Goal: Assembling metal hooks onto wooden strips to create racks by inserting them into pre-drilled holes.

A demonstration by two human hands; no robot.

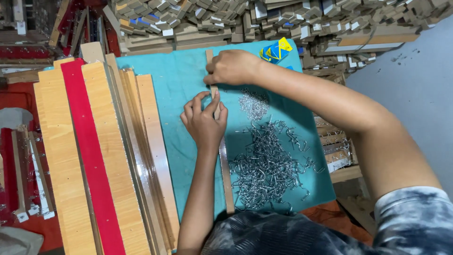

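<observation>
A long narrow wooden strip (pixel 226 174) lies lengthwise on a teal cloth (pixel 174 94). My right hand (pixel 232 67) presses on the strip's far end, fingers curled over it. My left hand (pixel 204 120) pinches the strip a little nearer to me, thumb and fingers closed on it. Just right of the strip a heap of bent silver metal hooks (pixel 269 160) is spread over the cloth. A smaller cluster of tiny metal pieces (pixel 252 104) lies beside my left hand.
Long wooden boards and a red strip (pixel 89 156) lie side by side left of the cloth. Stacks of cut wooden pieces (pixel 264 19) fill the far side. A blue and yellow packet (pixel 276 49) sits at the cloth's far corner. More strips with hooks (pixel 337 146) lie right.
</observation>
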